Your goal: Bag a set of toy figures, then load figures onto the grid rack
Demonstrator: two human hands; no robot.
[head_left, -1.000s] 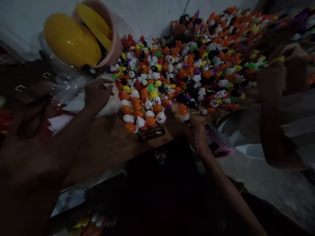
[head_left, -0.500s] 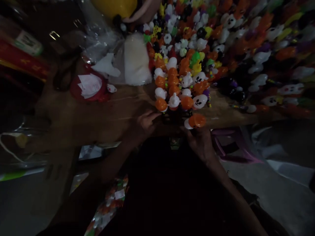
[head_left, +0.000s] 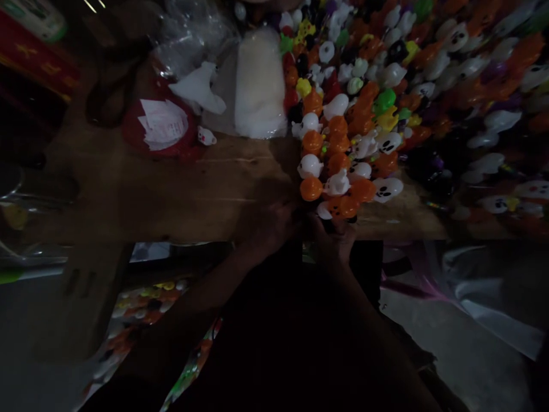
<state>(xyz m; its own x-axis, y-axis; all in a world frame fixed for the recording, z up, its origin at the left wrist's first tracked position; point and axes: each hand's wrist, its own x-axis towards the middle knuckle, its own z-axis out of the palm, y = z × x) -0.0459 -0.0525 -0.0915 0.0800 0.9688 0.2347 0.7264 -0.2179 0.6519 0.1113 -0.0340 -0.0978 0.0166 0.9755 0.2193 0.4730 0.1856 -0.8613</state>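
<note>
My right hand (head_left: 335, 237) is at the front edge of the wooden table, closed on a small orange-and-white plastic toy (head_left: 342, 207) with dark marks. The toy sits against the front of a tight cluster of orange pumpkin-like toys (head_left: 311, 188) and white ghost-like toys (head_left: 387, 189). To its left, my left hand (head_left: 278, 223) reaches to the same dark spot below the cluster. Its fingertips are lost in shadow, so I cannot see whether they grip anything.
Loose coloured toys (head_left: 454, 37) are heaped across the back and right of the wooden table (head_left: 171, 200). A red round container (head_left: 141, 123) holds paper slips (head_left: 165, 123). Behind it lie clear plastic bags (head_left: 261, 86). A pink stool (head_left: 412, 274) stands below at right.
My right hand has brought the orange-and-white toy up and left against the front of the cluster. My left hand has moved right, closer to it. The view has shifted.
</note>
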